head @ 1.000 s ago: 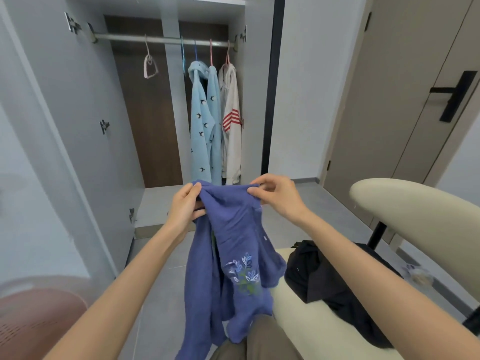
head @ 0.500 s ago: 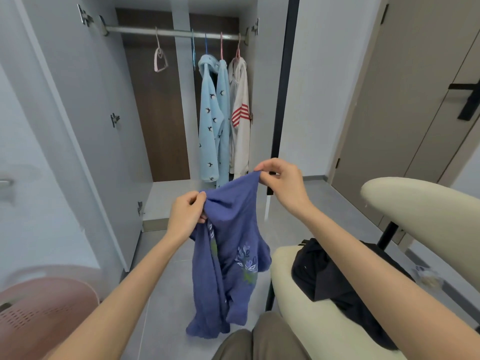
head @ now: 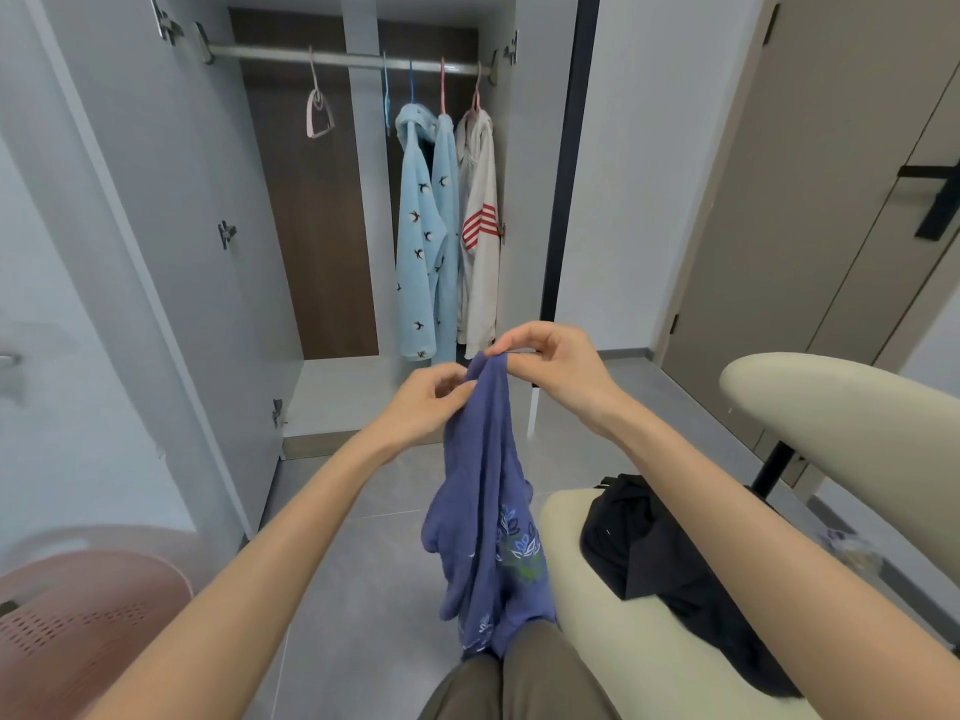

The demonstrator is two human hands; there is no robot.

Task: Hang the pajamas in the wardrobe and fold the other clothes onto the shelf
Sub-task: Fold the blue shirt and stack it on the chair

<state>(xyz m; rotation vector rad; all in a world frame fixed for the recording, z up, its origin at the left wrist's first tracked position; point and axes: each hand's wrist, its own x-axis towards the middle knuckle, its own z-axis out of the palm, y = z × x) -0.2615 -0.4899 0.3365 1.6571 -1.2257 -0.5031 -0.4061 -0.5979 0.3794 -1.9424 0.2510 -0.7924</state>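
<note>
A blue-purple garment point(head: 488, 517) with embroidered flowers hangs in front of me, bunched into a narrow column. My left hand point(head: 428, 402) pinches its top edge on the left. My right hand point(head: 556, 361) pinches the same top edge just to the right and slightly higher. The open wardrobe holds light blue bird-print pajamas point(head: 423, 236) and a white garment with red stripes point(head: 480, 231) on the rail point(head: 343, 58). An empty pink hanger point(head: 318, 114) hangs further left. A black garment point(head: 670, 558) lies on the cream chair seat point(head: 623, 662).
A pink laundry basket point(head: 78, 631) stands at the lower left beside the open wardrobe door point(head: 171, 262). The chair's cream backrest point(head: 841, 423) rises on the right. A beige room door point(head: 831, 200) lies behind it. Grey floor tiles point(head: 374, 563) stretch toward the wardrobe's bottom shelf point(head: 343, 392).
My hands have come closer together at the garment's top edge, so the cloth hangs narrower. The view has tilted, showing the wardrobe lower in frame.
</note>
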